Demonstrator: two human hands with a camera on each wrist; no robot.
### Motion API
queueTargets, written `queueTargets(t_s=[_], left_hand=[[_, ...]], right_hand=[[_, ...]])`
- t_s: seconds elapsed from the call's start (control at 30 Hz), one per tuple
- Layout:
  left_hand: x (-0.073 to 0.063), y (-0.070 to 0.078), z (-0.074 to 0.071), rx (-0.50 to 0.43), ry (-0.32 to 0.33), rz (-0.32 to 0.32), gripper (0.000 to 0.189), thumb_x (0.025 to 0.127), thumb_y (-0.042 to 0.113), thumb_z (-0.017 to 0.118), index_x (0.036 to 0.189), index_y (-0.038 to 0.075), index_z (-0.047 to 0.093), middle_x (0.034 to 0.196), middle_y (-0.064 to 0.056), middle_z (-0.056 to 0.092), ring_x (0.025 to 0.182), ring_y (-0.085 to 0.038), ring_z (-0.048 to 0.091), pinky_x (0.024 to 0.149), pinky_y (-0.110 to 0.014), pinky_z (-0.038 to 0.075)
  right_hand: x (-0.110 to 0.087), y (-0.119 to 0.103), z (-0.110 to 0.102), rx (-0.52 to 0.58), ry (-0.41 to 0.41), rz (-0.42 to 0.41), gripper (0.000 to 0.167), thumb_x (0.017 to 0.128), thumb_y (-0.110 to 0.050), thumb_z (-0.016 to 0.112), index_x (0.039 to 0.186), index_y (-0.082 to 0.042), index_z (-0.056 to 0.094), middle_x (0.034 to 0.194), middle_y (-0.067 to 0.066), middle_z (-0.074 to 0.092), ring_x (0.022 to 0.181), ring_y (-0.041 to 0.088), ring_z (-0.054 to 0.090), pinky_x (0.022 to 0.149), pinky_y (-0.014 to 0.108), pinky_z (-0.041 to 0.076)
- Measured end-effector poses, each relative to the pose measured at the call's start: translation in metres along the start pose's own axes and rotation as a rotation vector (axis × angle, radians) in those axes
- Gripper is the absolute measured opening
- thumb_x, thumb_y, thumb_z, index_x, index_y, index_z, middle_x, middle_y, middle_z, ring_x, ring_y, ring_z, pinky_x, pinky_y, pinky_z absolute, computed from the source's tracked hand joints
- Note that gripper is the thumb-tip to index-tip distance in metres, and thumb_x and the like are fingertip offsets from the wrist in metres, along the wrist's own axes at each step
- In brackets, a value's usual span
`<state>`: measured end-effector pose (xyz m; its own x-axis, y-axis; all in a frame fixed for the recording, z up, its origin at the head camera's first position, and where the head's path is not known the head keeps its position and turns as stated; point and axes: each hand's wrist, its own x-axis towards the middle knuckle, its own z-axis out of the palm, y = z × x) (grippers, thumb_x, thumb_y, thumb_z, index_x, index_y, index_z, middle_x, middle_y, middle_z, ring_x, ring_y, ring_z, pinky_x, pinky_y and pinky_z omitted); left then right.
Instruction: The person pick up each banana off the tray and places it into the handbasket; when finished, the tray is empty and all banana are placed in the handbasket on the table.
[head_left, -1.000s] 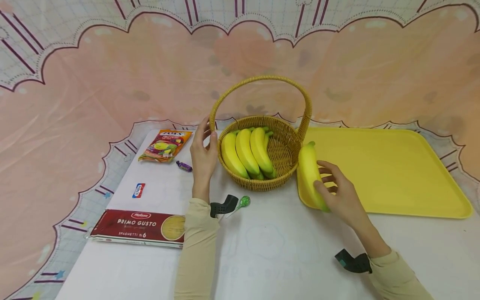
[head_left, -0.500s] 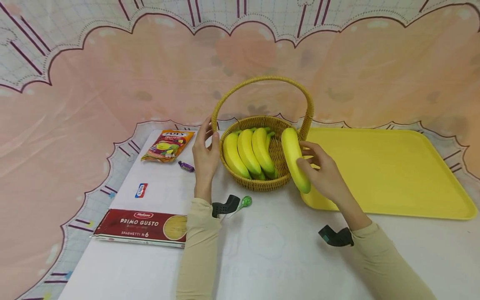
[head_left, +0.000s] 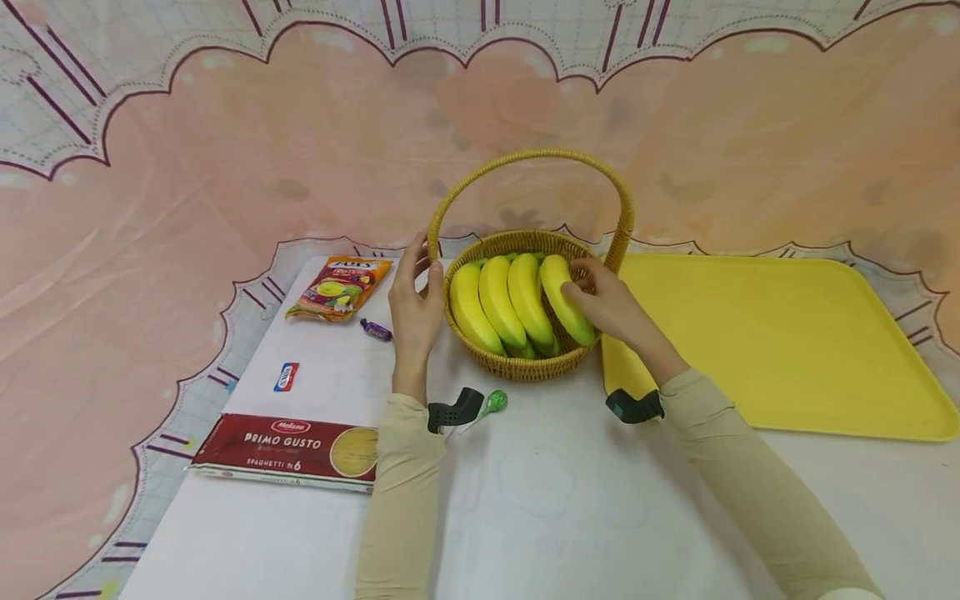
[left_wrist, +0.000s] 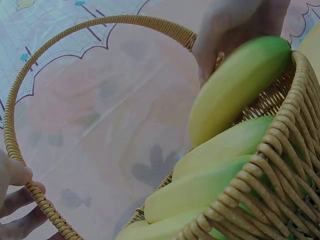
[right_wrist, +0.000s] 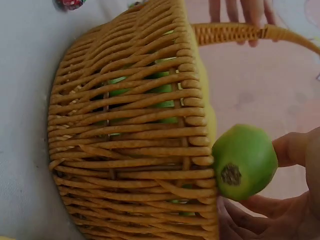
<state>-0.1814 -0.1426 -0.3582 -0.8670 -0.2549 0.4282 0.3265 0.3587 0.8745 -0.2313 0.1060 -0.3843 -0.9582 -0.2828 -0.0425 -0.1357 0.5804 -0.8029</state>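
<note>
In the head view a wicker basket (head_left: 517, 368) with a tall hoop handle stands at the middle of the table, with several yellow bananas (head_left: 495, 300) side by side inside. My left hand (head_left: 417, 317) holds the left foot of the handle (left_wrist: 47, 207), thumb on one side and fingers on the other. At the basket's right side, my right hand (head_left: 615, 304) grips a banana (head_left: 562, 300) between thumb and fingers. That banana tilts over the rim, and its green end (right_wrist: 250, 160) is close against the wicker in the right wrist view.
A yellow tray (head_left: 772, 350) lies right of the basket. To the left are an orange candy bag (head_left: 341, 287), a purple wrapped candy (head_left: 376, 330), a small red-blue wrapped piece (head_left: 286, 377) and a red spaghetti pack (head_left: 292, 450). A green lollipop (head_left: 497, 402) lies in front.
My right hand has carried the banana leftward from above the tray's edge to the right side of the basket. The left hand stays at the handle.
</note>
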Motion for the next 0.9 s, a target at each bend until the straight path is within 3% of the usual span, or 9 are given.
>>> queueTargets(t_s=[0.2,0.4,0.5,0.77,0.9], left_hand=[[0.000,0.003,0.001,-0.001,-0.002,-0.012,0.044,0.097,0.005,0.046,0.140,0.008,0.044,0.132,-0.020,0.052,0.121,-0.033,0.053,0.097,-0.049,0.049],[0.000,0.005,0.001,0.000,-0.005,-0.014,0.044,0.097,0.005,0.046,0.140,0.009,0.044,0.132,-0.019,0.052,0.121,-0.033,0.053,0.098,-0.049,0.048],[0.000,0.006,0.001,-0.007,-0.006,-0.012,0.044,0.097,0.005,0.046,0.140,0.008,0.044,0.132,-0.019,0.052,0.121,-0.033,0.053,0.098,-0.048,0.048],[0.002,0.004,0.000,-0.011,-0.015,-0.025,0.045,0.096,0.004,0.046,0.141,0.009,0.043,0.133,-0.019,0.052,0.122,-0.033,0.052,0.099,-0.049,0.047],[0.007,-0.020,0.001,-0.010,-0.010,-0.009,0.047,0.097,0.009,0.048,0.143,0.017,0.042,0.136,-0.013,0.051,0.124,-0.027,0.052,0.099,-0.046,0.048]], right_hand=[[0.012,0.000,0.006,-0.078,-0.041,0.030,0.058,0.096,-0.032,0.044,0.146,-0.007,0.028,0.134,0.020,0.049,0.119,0.035,0.050,0.096,0.048,0.045],[0.014,-0.001,0.006,-0.211,-0.079,0.053,0.059,0.095,-0.030,0.042,0.146,-0.006,0.025,0.126,0.019,0.054,0.106,0.032,0.055,0.087,0.042,0.047],[0.014,-0.001,0.005,-0.242,-0.087,0.057,0.060,0.095,-0.030,0.042,0.146,-0.004,0.025,0.128,0.020,0.053,0.108,0.032,0.055,0.089,0.043,0.048],[0.007,-0.001,0.003,-0.183,-0.088,0.038,0.059,0.096,-0.030,0.045,0.146,-0.005,0.026,0.136,0.021,0.048,0.123,0.036,0.050,0.098,0.048,0.046],[-0.003,0.003,0.000,-0.096,-0.052,-0.027,0.056,0.097,-0.027,0.047,0.146,-0.007,0.029,0.136,0.018,0.049,0.122,0.033,0.050,0.097,0.048,0.047]])
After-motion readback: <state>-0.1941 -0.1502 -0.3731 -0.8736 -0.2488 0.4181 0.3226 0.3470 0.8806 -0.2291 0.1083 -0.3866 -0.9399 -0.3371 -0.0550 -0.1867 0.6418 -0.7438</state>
